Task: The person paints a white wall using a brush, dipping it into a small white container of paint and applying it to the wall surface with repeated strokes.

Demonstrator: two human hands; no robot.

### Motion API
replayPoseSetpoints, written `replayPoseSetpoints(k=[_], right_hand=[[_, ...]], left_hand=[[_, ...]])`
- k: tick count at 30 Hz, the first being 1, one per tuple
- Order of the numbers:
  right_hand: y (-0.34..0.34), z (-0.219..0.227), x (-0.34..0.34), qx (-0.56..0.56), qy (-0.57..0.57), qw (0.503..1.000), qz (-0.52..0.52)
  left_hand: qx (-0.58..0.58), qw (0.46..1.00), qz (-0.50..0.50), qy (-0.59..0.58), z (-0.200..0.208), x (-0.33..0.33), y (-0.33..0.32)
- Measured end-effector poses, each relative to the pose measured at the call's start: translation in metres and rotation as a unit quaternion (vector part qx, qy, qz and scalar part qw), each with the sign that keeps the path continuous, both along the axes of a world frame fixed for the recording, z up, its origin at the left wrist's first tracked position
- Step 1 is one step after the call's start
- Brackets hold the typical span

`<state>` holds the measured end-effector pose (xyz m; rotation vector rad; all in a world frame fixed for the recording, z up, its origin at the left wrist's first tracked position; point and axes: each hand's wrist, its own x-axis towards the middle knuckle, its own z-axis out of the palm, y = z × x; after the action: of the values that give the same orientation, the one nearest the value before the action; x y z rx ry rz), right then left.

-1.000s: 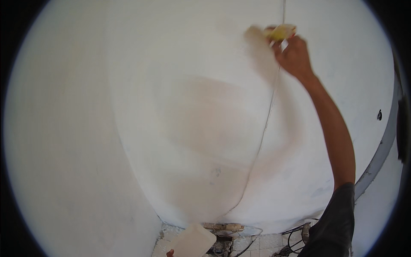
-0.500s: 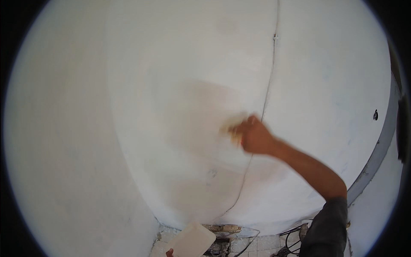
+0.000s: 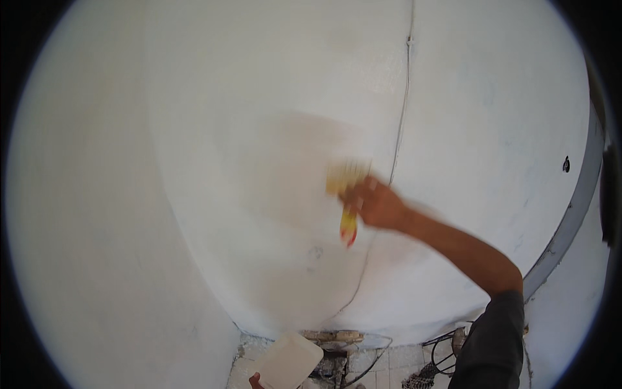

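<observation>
My right hand (image 3: pixel 378 204) grips a wide paintbrush (image 3: pixel 348 232) with a yellow handle that ends in red. Its pale bristles point upward at the white wall (image 3: pixel 285 84); some motion blur hides whether they touch it. At the lower edge, the fingertips of my left hand (image 3: pixel 255 381) are closed on the side of a whitish plastic container (image 3: pixel 291 360). The rest of that hand lies outside the picture. What the container holds cannot be seen.
A thin cable (image 3: pixel 401 117) runs down the wall just right of the brush. Below are a piece of wood (image 3: pixel 334 336), a dark cord (image 3: pixel 370 368) and a round wire frame (image 3: pixel 443 353) on the tiled floor. A small dark fitting (image 3: pixel 566 164) sits on the wall at right.
The brush has swung from lying sideways to bristles up, its handle now showing below my right hand. That hand has shifted slightly left. My left hand keeps its hold on the container.
</observation>
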<state>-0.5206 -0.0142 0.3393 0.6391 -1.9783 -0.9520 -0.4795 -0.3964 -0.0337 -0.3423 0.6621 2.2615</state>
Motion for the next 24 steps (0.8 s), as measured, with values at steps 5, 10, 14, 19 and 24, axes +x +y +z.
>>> replayPoseSetpoints(k=[5, 10, 14, 19, 24], right_hand=[[-0.018, 0.063, -0.008, -0.193, -0.105, 0.972, -0.077], [-0.024, 0.247, 0.002, -0.241, 0.227, 0.938, -0.099], [-0.030, 0.255, -0.027, -0.092, 0.279, 0.955, -0.047], [-0.023, 0.047, -0.071, -0.066, -0.027, 0.997, -0.015], [-0.052, 0.022, -0.067, -0.090, -0.058, 0.994, -0.017]], left_hand=[[-0.042, 0.999, 0.017, 0.026, 0.030, 0.006, 0.002], [-0.036, 0.999, 0.010, 0.001, 0.008, 0.001, -0.007], [-0.024, 0.999, 0.041, -0.024, 0.004, -0.003, -0.006], [-0.020, 0.998, 0.037, -0.038, 0.027, 0.002, 0.006], [0.021, 0.999, 0.015, -0.018, 0.035, 0.001, 0.003]])
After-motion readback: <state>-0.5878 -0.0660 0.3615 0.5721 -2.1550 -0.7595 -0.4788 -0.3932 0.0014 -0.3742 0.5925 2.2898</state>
